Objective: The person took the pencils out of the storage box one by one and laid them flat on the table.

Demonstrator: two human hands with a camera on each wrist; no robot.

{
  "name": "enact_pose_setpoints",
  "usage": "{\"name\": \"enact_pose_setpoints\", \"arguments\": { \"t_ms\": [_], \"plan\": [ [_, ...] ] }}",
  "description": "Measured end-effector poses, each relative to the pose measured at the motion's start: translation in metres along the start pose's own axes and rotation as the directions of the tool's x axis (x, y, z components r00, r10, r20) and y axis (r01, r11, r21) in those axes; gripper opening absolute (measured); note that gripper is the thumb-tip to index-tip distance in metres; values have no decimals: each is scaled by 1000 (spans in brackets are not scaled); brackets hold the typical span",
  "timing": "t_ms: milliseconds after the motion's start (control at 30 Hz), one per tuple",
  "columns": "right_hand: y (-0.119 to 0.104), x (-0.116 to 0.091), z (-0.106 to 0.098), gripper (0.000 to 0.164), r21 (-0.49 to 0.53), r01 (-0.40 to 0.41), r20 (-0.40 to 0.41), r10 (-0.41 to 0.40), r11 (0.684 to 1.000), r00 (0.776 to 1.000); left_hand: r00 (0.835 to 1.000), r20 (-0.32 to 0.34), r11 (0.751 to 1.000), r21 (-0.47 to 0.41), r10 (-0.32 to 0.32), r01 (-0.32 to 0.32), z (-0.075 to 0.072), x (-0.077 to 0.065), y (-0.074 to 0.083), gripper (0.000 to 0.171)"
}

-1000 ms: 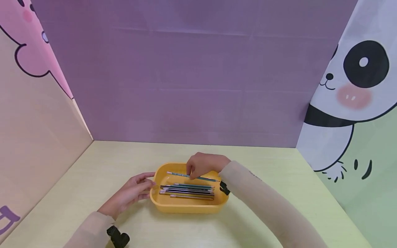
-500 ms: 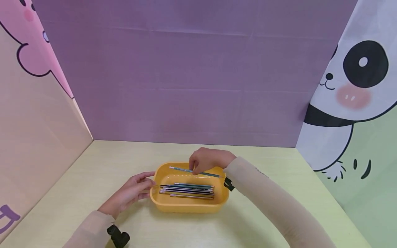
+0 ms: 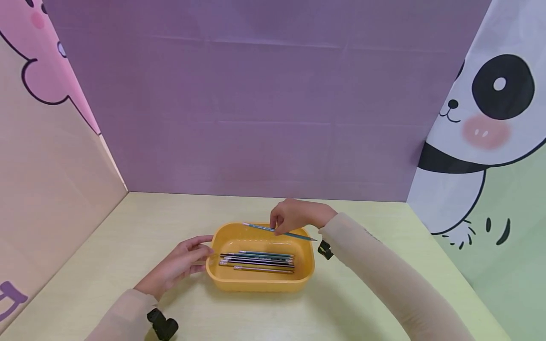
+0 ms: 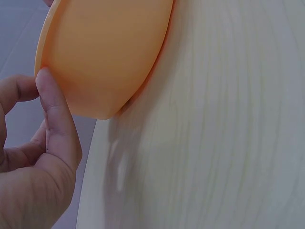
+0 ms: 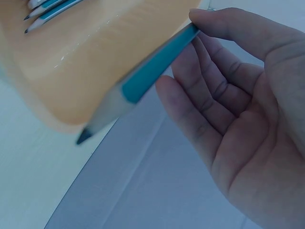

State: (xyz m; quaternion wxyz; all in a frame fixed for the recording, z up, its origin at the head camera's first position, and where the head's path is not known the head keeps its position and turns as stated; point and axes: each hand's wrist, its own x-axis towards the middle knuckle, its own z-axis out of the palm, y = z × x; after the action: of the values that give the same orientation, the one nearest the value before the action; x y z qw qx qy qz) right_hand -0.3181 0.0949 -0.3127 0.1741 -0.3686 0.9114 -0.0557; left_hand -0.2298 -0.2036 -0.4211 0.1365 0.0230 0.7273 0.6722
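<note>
So the right hand (image 3: 298, 214) has one pencil (image 3: 258, 227) pinched tight over the tray's (image 3: 260, 286) far-right rim; leftward, the left hand (image 3: 183, 260) pinches the rim; pencils (image 3: 258, 262) lie below. Probably mid-carry; next wants a steady pinch clearing that edge.

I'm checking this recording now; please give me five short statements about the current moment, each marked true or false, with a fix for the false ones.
1. The left hand touches the yellow tray. True.
2. The right hand pinches a blue-green pencil. True.
3. That pencil is unsharpened. False: it has a sharpened, dark tip.
4. The other pencils are inside the tray. True.
5. They stand upright there. False: they lie on their sides.
</note>
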Motion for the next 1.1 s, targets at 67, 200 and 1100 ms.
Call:
{"name": "enact_pose_setpoints", "arguments": {
  "t_ms": [67,200,1100],
  "plan": [
    [3,-3,0,10,1,-7,-3,7,1000,1000,1000,2,1000,3,1,-1,0,0,0,59],
    [9,-10,0,8,20,-21,-22,21,1000,1000,1000,2,1000,1,2,-2,-1,1,-1,59],
    [52,-55,14,6,130,-155,-70,164,979,984,1000,14,1000,-2,4,-4,1,1,-2,61]
  ]
}}
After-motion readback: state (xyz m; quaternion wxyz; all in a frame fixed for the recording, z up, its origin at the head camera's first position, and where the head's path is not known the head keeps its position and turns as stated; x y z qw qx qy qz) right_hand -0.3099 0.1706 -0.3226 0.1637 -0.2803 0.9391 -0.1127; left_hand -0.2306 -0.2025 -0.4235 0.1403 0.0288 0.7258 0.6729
